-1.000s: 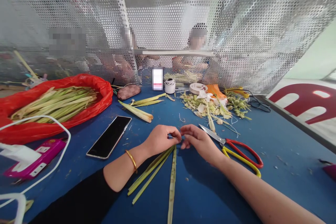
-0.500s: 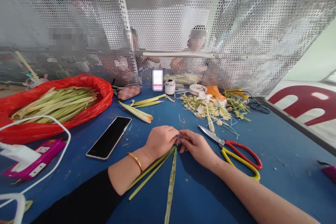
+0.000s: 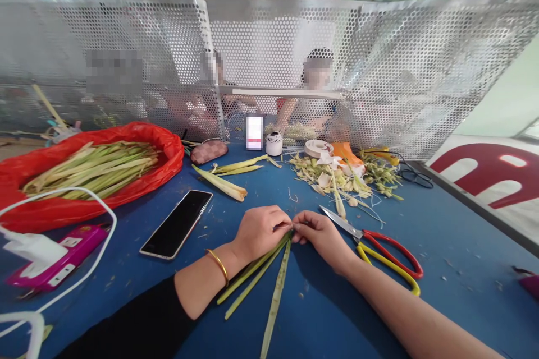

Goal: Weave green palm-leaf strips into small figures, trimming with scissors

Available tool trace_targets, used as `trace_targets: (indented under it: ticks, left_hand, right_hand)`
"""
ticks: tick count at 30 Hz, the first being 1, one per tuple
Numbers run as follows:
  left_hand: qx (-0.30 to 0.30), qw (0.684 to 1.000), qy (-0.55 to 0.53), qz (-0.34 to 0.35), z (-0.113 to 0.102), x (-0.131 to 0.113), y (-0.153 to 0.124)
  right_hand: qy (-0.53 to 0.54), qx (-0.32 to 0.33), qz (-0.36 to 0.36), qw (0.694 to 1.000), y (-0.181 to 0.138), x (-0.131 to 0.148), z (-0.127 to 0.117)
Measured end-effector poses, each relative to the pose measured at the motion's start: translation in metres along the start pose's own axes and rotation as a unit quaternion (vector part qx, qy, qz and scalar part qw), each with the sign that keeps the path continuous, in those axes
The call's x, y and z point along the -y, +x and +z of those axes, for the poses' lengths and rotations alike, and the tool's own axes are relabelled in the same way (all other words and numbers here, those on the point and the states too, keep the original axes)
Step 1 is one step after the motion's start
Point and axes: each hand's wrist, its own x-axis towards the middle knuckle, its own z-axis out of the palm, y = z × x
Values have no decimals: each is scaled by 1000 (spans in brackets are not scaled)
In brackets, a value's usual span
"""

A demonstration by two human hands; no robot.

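Several long green leaf strips [image 3: 275, 293] fan out toward me over the blue table [image 3: 332, 320], their far ends gathered at my fingertips. My left hand [image 3: 263, 231] is closed on the gathered ends, a gold bangle on its wrist. Touching it from the right, my right hand [image 3: 316, 234] pinches at the same ends, thumb against fingers. The exact point of the pinch is hidden, and I cannot make out whether thread is in it. Just right of that hand lie open-bladed scissors [image 3: 359, 234] with one red and one yellow handle.
A red plastic bag [image 3: 166, 146] of leaf strips sits left, near a purple power strip [image 3: 63, 263] with white cables. A phone [image 3: 177, 224], pink case [image 3: 209, 151], thread spool [image 3: 274, 144] and trimmings pile [image 3: 309, 173] lie around. Behind a perforated metal screen [image 3: 269, 39] people sit.
Both hands have shifted slightly right with the strips, whose near ends swung a little. The view has tilted slightly. Beyond the screen, a person's arm has moved toward the spool.
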Motion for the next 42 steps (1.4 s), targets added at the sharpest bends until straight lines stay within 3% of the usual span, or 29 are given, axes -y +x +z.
trace_targets:
  ticks: [7,10,14,18,21,25,27,30,32,33,35,38,40,42]
  left_hand:
    - [29,994,-96,-44,-3,4,4]
    - [23,991,-107,-74,-3,8,5]
    - [16,992,-31,-123,-1,15,5]
    - [6,985,63,-162,0,17,5]
    - [9,982,75,-171,-1,15,6]
    - [2,980,54,-194,-2,15,7]
    - [-6,977,33,-210,-2,16,7]
    - [-17,973,-32,-227,2,16,7]
    - [-26,950,-177,-258,4,13,8]
    - [-30,922,-271,-274,5,11,8]
    - [-29,843,-446,-300,6,5,7]
    - [-7,750,-581,-317,4,-1,6]
    - [-6,719,-614,-325,4,-1,6]
    - [-10,723,-613,-319,4,0,7]
  right_hand:
    - [-35,51,12,998,-1,8,-9]
    - [-107,67,-29,992,-1,9,-15]
    - [-256,135,-117,950,-6,19,-30]
    - [-332,252,-111,902,-12,33,-44]
    - [-281,242,-117,921,-13,36,-41]
    - [-72,220,-79,970,-12,26,-21]
    - [2,230,-41,972,-11,18,-12]
    - [13,204,-24,979,-9,8,-4]
    - [1,183,-30,983,-8,5,-2]
    - [-3,180,-31,983,-8,5,-2]
    - [-3,180,-33,983,-8,5,-2]
    - [-1,179,-30,983,-8,6,-2]
    - [-4,172,-32,985,-8,6,-3]
    - [-7,162,-37,986,-7,5,-4]
